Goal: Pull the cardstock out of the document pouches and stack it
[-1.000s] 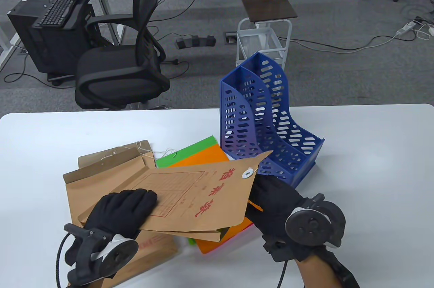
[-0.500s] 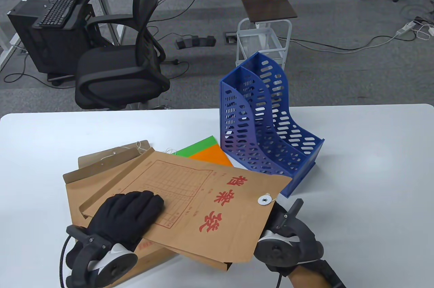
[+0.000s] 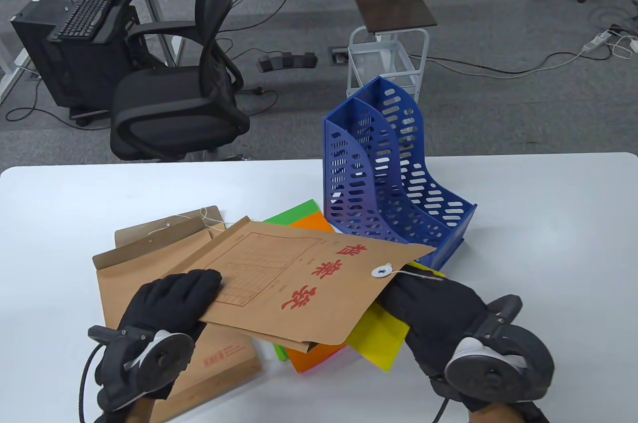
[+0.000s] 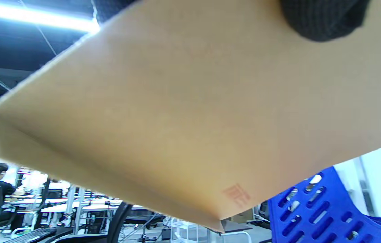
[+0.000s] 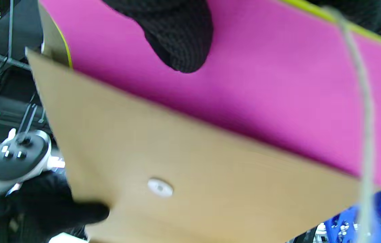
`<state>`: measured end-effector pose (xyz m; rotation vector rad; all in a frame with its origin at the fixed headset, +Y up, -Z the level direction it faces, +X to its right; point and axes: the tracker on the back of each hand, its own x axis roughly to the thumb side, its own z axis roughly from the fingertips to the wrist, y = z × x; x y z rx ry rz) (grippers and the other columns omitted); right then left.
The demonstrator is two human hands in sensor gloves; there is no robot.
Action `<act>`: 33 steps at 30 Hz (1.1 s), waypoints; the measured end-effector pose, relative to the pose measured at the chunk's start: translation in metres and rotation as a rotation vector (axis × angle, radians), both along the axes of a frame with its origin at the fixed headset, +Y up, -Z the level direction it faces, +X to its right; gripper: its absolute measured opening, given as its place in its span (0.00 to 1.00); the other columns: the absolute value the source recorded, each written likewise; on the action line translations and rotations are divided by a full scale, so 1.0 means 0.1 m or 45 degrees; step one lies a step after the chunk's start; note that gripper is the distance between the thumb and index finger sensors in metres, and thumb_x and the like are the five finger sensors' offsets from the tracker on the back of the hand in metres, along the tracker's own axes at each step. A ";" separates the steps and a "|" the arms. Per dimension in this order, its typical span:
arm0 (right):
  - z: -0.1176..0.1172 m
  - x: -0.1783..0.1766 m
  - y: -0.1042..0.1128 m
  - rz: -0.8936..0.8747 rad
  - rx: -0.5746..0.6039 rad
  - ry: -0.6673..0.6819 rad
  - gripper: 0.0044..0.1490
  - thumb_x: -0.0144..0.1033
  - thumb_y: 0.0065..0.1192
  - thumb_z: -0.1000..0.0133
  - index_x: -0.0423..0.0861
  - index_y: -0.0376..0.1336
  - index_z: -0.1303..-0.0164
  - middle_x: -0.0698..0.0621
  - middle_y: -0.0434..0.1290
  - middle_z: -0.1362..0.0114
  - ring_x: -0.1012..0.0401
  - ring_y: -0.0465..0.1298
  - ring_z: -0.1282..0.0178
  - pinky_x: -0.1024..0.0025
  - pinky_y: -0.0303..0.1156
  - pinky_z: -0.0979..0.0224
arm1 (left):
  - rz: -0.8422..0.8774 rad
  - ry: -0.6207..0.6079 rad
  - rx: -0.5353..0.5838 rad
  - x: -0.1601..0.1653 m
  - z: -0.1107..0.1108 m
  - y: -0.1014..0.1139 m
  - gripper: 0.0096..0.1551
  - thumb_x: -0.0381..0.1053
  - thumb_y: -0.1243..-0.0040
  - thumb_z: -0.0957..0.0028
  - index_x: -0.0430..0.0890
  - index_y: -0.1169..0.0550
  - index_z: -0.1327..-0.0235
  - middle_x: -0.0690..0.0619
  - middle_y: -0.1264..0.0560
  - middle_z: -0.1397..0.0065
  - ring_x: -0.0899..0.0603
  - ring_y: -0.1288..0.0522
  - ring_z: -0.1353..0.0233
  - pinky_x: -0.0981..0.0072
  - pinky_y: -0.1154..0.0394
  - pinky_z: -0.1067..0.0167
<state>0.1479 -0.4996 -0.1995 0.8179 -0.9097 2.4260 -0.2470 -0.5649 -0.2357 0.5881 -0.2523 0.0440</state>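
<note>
A kraft document pouch [image 3: 299,278] with red characters is held tilted above the table. My left hand [image 3: 199,288] grips its left end, fingers on top; the left wrist view shows the pouch's underside [image 4: 177,118]. My right hand [image 3: 408,288] is at the pouch's flap end and grips cardstock that sticks out from under it: a yellow sheet [image 3: 381,338] and, in the right wrist view, a magenta sheet [image 5: 244,84] under a fingertip [image 5: 180,37]. Orange cardstock [image 3: 314,358] and green cardstock [image 3: 294,211] lie stacked on the table beneath the pouch.
Two more kraft pouches [image 3: 149,253] lie on the white table [image 3: 548,243] at the left, under my left hand. A blue slotted file rack [image 3: 394,184] stands just behind the pouch. An office chair [image 3: 179,109] and a small cart [image 3: 389,54] stand beyond the table.
My right hand moved out to the right from the pouch's flap end, and yellow cardstock now shows there. The pouch swung and tilted; my left hand kept its grip.
</note>
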 end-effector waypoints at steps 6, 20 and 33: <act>0.19 0.74 0.18 -0.389 0.142 -0.216 0.25 0.33 0.70 0.44 0.50 0.73 0.35 0.47 0.82 0.33 0.48 0.84 0.41 0.48 0.81 0.46 | 0.115 0.171 -0.075 -0.11 -0.10 -0.03 0.24 0.64 0.41 0.51 0.62 0.16 0.43 0.61 0.13 0.38 0.51 0.13 0.39 0.54 0.19 0.39; 0.02 0.58 0.06 -0.399 0.281 -0.227 0.26 0.32 0.71 0.45 0.48 0.71 0.35 0.44 0.82 0.34 0.48 0.86 0.44 0.52 0.84 0.50 | 1.364 0.054 -0.321 -0.38 -0.16 -0.82 0.25 0.61 0.44 0.47 0.54 0.18 0.41 0.57 0.11 0.47 0.52 0.10 0.53 0.61 0.16 0.50; -1.36 -1.19 -1.13 0.325 -0.116 -0.281 0.27 0.32 0.71 0.46 0.47 0.70 0.35 0.45 0.81 0.33 0.48 0.85 0.43 0.51 0.83 0.49 | 2.063 0.124 0.179 -1.13 0.31 -1.05 0.25 0.60 0.46 0.46 0.54 0.20 0.39 0.57 0.13 0.47 0.53 0.10 0.54 0.62 0.16 0.51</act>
